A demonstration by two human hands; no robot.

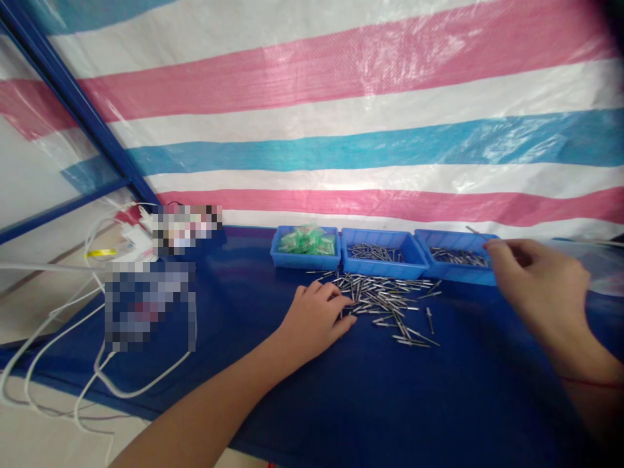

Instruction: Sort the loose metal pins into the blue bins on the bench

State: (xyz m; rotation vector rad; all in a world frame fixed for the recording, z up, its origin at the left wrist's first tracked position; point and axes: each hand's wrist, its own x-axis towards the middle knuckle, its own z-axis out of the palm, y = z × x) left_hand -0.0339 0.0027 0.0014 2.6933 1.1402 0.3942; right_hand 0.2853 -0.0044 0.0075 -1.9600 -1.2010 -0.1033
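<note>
A large plastic sheet with pink, white and blue stripes (341, 153) hung behind a broad, dark blue table (439, 403), and a blue metal frame (78, 97) slanted up at the far left. On the left of the table, white cables (141, 393) looped over the edge, beside items blurred past recognition. The right hand (541, 279), a thin red cord (592, 382) around its wrist, was raised at the right end of the bin row with thumb and fingers drawn together; whether they gripped anything could not be told. The left hand (312, 318) lay loosely bent, thumb apart from index finger, at the left edge of a loose pile of slender silver metal rivets (375, 292). This pile lay on the table just in front of three blue rectangular plastic bins (277, 257): the left one contained small green-and-clear packets (307, 242), the middle and right ones more rivets.
</note>
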